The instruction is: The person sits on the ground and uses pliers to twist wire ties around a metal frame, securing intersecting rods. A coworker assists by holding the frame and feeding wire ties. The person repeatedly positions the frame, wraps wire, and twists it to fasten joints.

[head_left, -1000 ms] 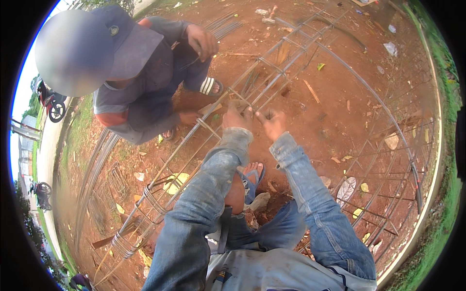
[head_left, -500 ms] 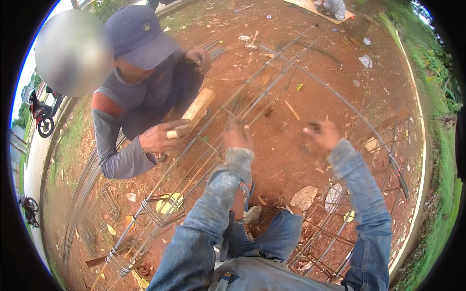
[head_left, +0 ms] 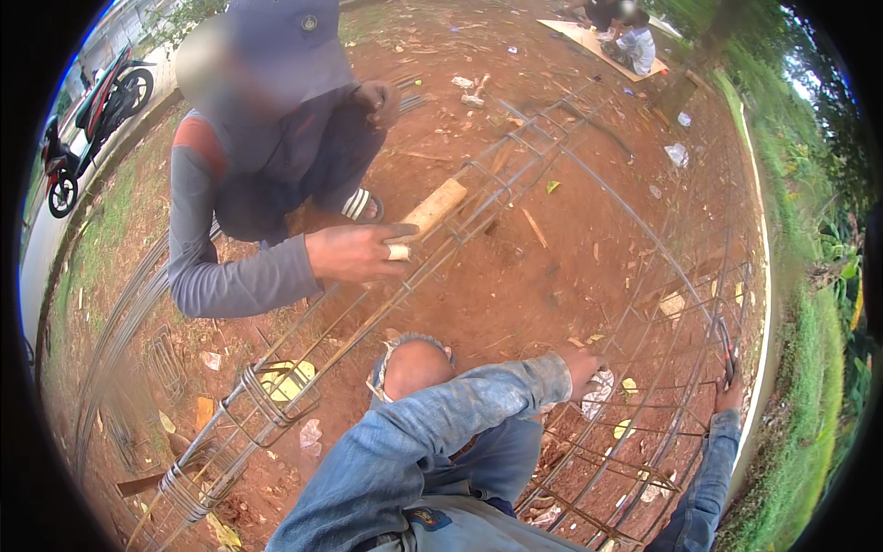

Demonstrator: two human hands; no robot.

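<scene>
My left hand (head_left: 581, 370) is beside a crumpled white plastic scrap (head_left: 599, 392), at the near edge of a wire-tied rebar cage on my right; its fingers are partly hidden. Far out to the right, my right hand (head_left: 728, 396) closes on the lower end of a dark hand tool with red marks, which looks like pincers (head_left: 729, 361). The pincers rest by the rebar cage (head_left: 635, 460). A long rebar cage (head_left: 402, 293) runs diagonally in front of me. Across it, a co-worker's hand (head_left: 354, 254) holds a wooden block (head_left: 436, 208) against the bars.
The co-worker (head_left: 276, 166) squats at the left. Bundled stirrups (head_left: 267, 396) hang round the long cage, and loose rods (head_left: 115, 340) lie behind it. A bent bar (head_left: 644, 230) arcs to the right. A motorbike (head_left: 92, 129) and seated people (head_left: 635, 41) are farther off.
My left hand has left the long cage and moved right and nearer. My right hand has gone down and right to the pincers. The co-worker's block has shifted right along the bars.
</scene>
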